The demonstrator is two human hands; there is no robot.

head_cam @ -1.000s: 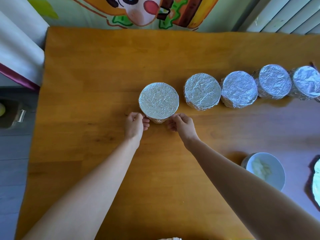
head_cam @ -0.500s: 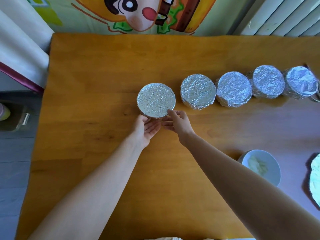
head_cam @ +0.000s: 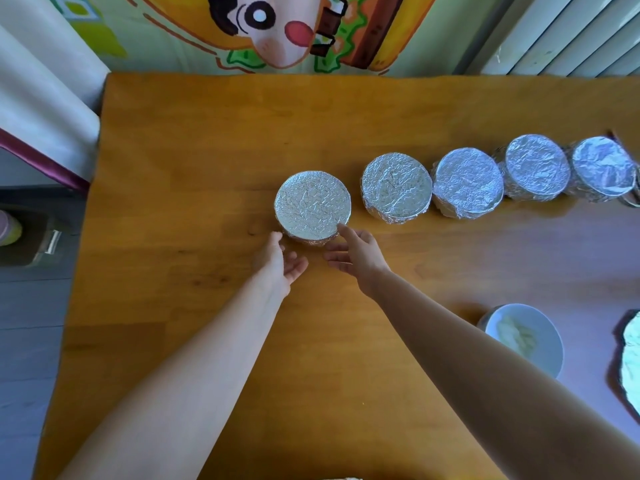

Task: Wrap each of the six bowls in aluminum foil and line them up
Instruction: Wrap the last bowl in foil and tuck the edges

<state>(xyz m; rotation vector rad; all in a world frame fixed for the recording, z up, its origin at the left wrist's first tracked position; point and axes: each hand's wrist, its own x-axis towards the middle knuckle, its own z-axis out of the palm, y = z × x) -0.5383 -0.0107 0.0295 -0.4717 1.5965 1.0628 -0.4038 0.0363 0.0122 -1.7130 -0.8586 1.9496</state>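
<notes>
1. Bowl (head_cam: 312, 206), round and wrapped in crinkled silver foil, upright on orange-brown wooden table (head_cam: 207, 150), leftmost in a row
2. Four more foil-wrapped round bowls (head_cam: 467, 181) to its right, packed close, a small gap after the first
3. Left hand (head_cam: 280, 261) just beside its near-left base, fingers loose, holding nothing
4. Right hand (head_cam: 356, 258) likewise slack, index fingertip (head_cam: 343, 232) at the near-right rim
5. Unwrapped white round bowl (head_cam: 523, 337) by the right forearm, loose silver foil sheet (head_cam: 632, 362) at the right edge

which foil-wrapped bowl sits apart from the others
The leftmost wrapped bowl: a gap of bare table separates it from the other four bowls, which crowd together.
</notes>
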